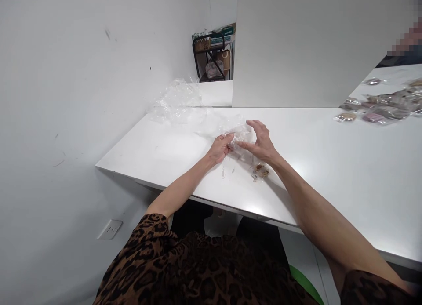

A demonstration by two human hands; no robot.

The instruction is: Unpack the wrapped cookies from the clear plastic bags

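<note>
Left hand [219, 149] of mine has its thumb and fingers clamped on some clear, crinkled plastic [243, 132], near the middle of the white worktop [346, 177]. My right hand [264, 147] is on the other side of it, thumb and fingers spread well apart; the thumb tip overlaps the plastic, but I can't tell whether it presses on it. What the plastic holds, if anything, is too hard to make out through the glare. Just below my right wrist, a small wrapped packet [263, 169] with something round and brownish inside lies on the worktop. Over at the far left, a crumpled heap of clear plastic wrap [178, 102] sits by the wall [66, 76]. Well off to my right, beside the tall pale panel [296, 45], more wrapped packets [385, 109] lie in a loose pile, some pinkish, some tan. Past the worktop's far side stands a black rack [211, 51] of boxes and bags.
</note>
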